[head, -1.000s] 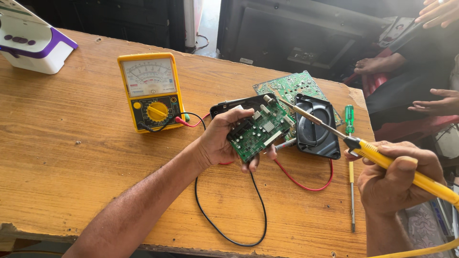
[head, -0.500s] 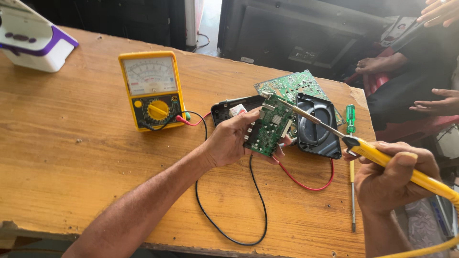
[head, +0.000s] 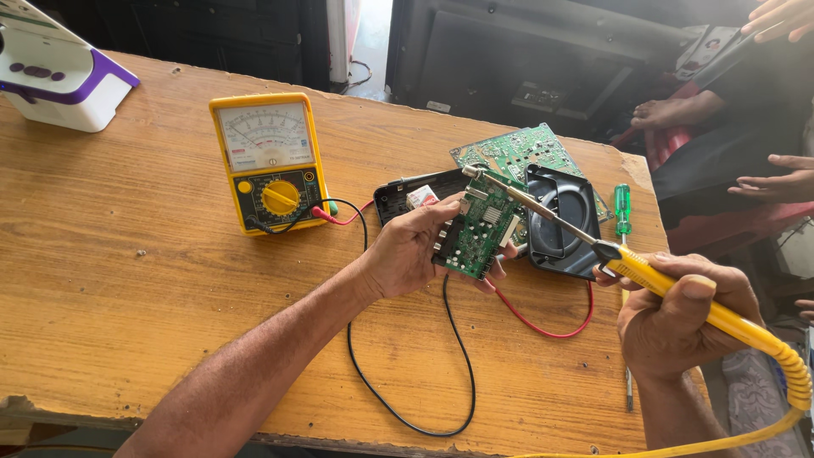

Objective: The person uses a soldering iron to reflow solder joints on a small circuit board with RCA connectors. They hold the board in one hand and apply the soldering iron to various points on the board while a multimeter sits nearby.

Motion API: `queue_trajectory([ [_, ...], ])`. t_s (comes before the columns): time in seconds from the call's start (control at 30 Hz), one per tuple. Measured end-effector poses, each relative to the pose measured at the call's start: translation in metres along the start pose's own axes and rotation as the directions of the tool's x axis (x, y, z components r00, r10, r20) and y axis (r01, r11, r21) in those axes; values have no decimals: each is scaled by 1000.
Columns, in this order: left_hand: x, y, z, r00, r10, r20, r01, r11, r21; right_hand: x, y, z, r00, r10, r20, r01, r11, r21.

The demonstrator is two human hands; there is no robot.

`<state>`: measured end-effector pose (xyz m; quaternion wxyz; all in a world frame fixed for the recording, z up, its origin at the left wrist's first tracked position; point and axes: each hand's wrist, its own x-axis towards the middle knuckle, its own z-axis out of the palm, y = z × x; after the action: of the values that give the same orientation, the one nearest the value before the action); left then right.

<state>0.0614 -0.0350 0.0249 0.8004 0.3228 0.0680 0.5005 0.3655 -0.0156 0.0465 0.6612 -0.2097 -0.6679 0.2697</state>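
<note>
Both hands busy: left hand (head: 407,254) holds circuit board (head: 482,229), right hand (head: 678,318) soldering iron (head: 593,246).

My left hand (head: 405,253) reached in from lower left, fingers curled in a pinch grip; right hand (head: 678,318) was fisted, thumb on top.

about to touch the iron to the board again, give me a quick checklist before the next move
1. Left hand grips the small green circuit board firmly: ok.
2. Right hand holds the yellow soldering iron by its handle: ok.
3. Iron tip at the board's top edge: ok; exact contact cannot tell.
4. Left fingers clear of the tip: ok.
5. Red and black leads from the yellow multimeter pass under the board, off the iron: ok.
6. Iron hot: cannot tell.
</note>
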Motion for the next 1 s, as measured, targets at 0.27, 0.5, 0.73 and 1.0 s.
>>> queue_trajectory([
  [0.27, 0, -1, -1, 999, 5, 31, -4, 1000, -23, -1, 3, 0, 1000, 1, 3, -1, 999, 40],
  [0.5, -1, 1, 1, 999, 4, 32, -3, 1000, -16, -2, 2, 0, 1000, -13, -1, 13, 1000, 16],
  [0.73, -1, 2, 1, 999, 8, 31, -7, 999, -33, -3, 3, -1, 1000, -27, 9, 27, 1000, -5],
  [1.0, -1, 1, -2, 1000, 6, 30, -4, 999, -40, -3, 3, 0, 999, -32, -7, 32, 999, -18],
])
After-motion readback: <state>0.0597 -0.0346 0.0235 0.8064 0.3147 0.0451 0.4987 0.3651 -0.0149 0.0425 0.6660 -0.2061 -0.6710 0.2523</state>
